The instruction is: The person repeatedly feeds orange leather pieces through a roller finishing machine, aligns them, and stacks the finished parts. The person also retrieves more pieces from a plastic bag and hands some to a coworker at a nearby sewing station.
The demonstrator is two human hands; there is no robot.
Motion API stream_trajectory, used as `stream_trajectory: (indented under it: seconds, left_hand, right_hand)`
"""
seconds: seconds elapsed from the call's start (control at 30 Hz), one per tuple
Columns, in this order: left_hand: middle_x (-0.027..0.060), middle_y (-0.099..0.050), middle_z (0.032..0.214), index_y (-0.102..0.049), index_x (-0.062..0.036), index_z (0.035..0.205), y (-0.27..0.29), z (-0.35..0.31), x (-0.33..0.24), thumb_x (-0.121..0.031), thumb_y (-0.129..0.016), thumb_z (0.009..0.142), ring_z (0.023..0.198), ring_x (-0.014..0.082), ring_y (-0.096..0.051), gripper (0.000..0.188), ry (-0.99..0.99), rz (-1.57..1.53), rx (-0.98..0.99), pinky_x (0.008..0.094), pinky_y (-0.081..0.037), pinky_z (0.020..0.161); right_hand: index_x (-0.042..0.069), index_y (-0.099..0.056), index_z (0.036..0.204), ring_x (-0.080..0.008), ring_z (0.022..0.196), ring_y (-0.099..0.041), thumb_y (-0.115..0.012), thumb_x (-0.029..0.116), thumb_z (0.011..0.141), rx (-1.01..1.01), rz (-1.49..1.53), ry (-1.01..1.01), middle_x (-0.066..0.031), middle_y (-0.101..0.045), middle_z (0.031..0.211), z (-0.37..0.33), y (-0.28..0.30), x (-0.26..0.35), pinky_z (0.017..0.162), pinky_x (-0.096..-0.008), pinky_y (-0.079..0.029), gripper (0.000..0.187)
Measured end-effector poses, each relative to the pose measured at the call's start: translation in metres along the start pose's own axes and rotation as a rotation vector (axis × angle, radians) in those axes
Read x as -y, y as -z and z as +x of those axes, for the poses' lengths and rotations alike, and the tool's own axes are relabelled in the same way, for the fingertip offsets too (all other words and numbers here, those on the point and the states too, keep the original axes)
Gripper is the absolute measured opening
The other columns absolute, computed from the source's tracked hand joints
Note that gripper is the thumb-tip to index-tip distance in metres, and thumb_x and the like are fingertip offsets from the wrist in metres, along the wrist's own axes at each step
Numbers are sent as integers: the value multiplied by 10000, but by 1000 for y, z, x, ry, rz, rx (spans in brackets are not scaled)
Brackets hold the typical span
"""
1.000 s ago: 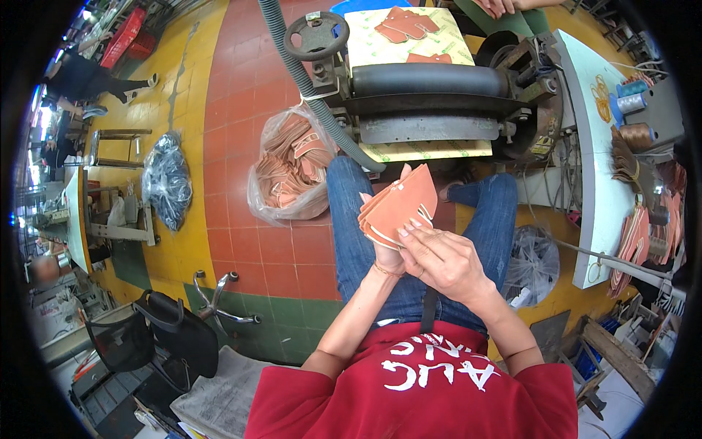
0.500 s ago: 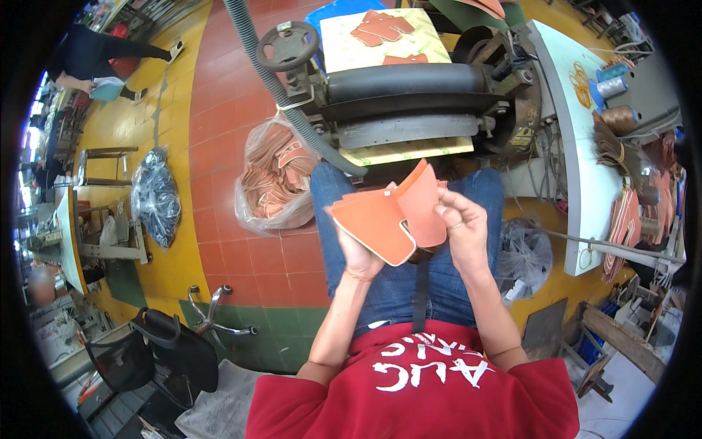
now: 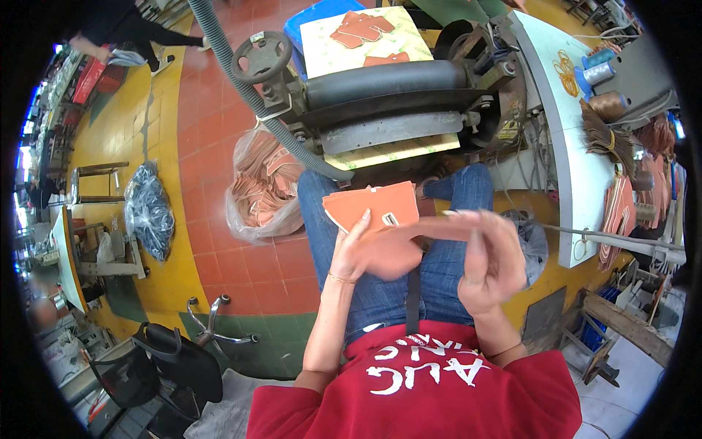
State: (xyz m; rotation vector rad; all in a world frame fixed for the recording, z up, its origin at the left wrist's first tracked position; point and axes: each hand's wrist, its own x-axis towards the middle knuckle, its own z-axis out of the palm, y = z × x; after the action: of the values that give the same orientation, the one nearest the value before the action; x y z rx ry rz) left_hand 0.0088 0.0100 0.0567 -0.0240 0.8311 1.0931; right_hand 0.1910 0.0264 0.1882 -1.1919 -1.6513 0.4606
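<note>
In front of my lap, my left hand [image 3: 349, 252] grips a small stack of orange-brown leather pieces [image 3: 369, 203], its thumb lying across the top. The stack's edges are pale, and a small slot shows near its right side. One more leather piece [image 3: 395, 254], bent and blurred, stretches from the left hand toward the right. My right hand [image 3: 493, 267], smeared by motion, is closed on the far end of that piece.
Ahead stands a roller machine [image 3: 387, 84] with a handwheel [image 3: 262, 57] and leather pieces on its board. A clear bag of leather pieces [image 3: 263, 186] is on the floor at left. Thread spools [image 3: 599, 73] stand on the right-hand table [image 3: 578, 139]. A person [image 3: 124, 29] walks at far left.
My right hand has moved right and down, drawing one leather piece outward from the stack. The left hand's thumb now lies over the stack. The view has shifted slightly.
</note>
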Motion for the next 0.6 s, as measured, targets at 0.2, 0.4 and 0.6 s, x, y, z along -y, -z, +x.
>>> stream_trajectory:
  seconds: [0.2,0.4,0.6]
  left_hand:
    - [142,-495,1315,-394,-20,1350,25,12,22,-213,-604,889,1181,248,-515,542,-85,-223,412,374,-448,996]
    - [165,-418,1386,-265,-8,1419,26,11,18,-265,-630,861,1225,278,-481,715,86,-285,519,409,-429,1015]
    - [125,-353,1445,-174,-4,1454,16,2,5,-257,-645,850,1287,233,-419,807,130,-189,448,352,-375,1061]
  right_hand:
    - [40,-647,1059,-260,1007,-640,-689,125,776,449,-242,330,-120,-638,1060,-26,-36,-5,854,-367,-530,298]
    - [49,-654,1048,-263,888,-597,-740,252,738,335,-200,-1,-88,-621,1001,-43,-28,-14,795,-363,-477,381]
    - [39,-674,1060,-284,983,-539,-756,292,736,555,-61,-272,-120,-572,1119,-2,-18,-64,877,-397,-432,419]
